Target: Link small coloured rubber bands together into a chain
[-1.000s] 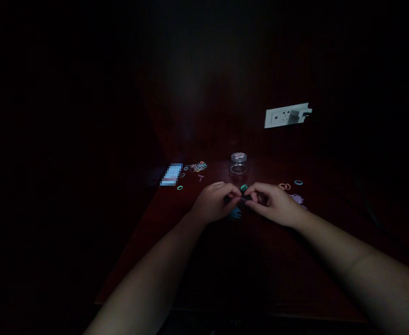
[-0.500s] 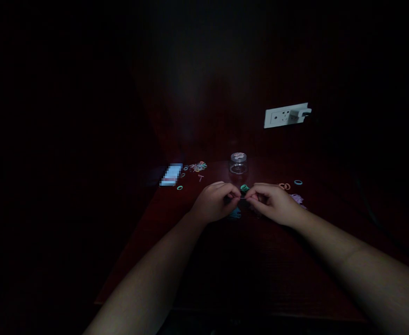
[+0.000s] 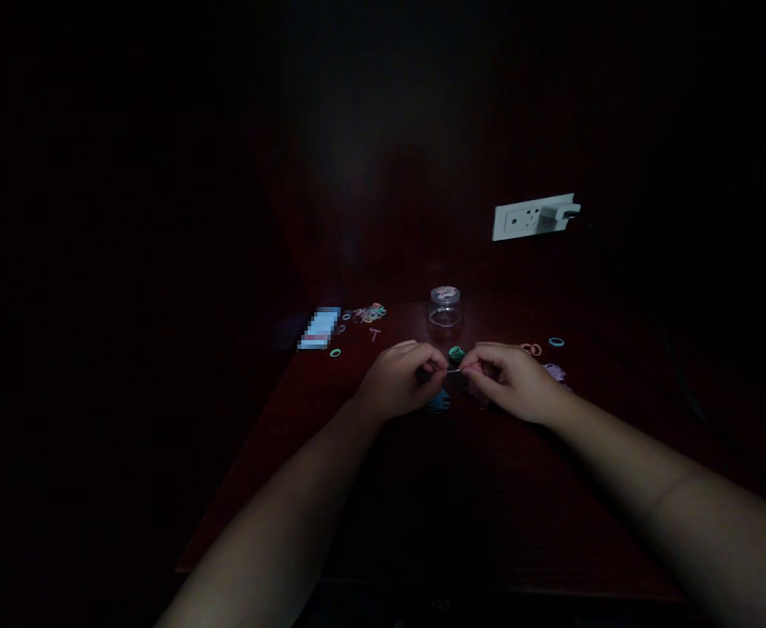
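In a very dark scene my left hand (image 3: 401, 378) and my right hand (image 3: 510, 379) meet over a dark red table (image 3: 422, 488), fingertips pinched together. A thin pale strand (image 3: 454, 371) stretches between the two pinches; too small to name for certain. A small green ring (image 3: 455, 352) lies just behind the fingertips. Teal bits (image 3: 439, 401) lie under my left hand. A small clear jar (image 3: 446, 307) stands behind the hands.
Loose coloured rings (image 3: 368, 312) lie at the back left beside a pale blue object (image 3: 319, 328). More rings (image 3: 532, 349) and a teal ring (image 3: 557, 341) lie right, with a purple heap (image 3: 557, 373). A white wall socket with a plug (image 3: 535, 217) is behind.
Both hands stay pinched together. The right fingertips have drawn slightly away from the left, so the thin strand now shows between them.
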### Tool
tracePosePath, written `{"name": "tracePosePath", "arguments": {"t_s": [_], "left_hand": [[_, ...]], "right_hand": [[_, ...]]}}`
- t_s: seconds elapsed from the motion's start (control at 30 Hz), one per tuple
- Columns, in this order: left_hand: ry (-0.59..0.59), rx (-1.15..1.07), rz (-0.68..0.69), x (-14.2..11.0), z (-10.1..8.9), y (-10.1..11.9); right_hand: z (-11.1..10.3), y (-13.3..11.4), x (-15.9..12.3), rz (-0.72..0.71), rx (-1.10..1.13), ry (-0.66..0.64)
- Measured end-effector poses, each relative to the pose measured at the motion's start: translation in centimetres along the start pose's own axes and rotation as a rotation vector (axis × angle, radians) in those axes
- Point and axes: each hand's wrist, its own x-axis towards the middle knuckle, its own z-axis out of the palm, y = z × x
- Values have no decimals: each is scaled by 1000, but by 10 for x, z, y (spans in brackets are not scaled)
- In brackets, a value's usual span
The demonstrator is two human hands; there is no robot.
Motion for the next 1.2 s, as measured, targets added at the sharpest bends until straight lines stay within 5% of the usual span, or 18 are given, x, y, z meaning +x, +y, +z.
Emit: {"name": "tracePosePath", "arguments": {"t_s": [1.2], "left_hand": [[-32,-32,-15,-1,2,-2]], "right_hand": [[2,3,1,-32,25,4]]}}
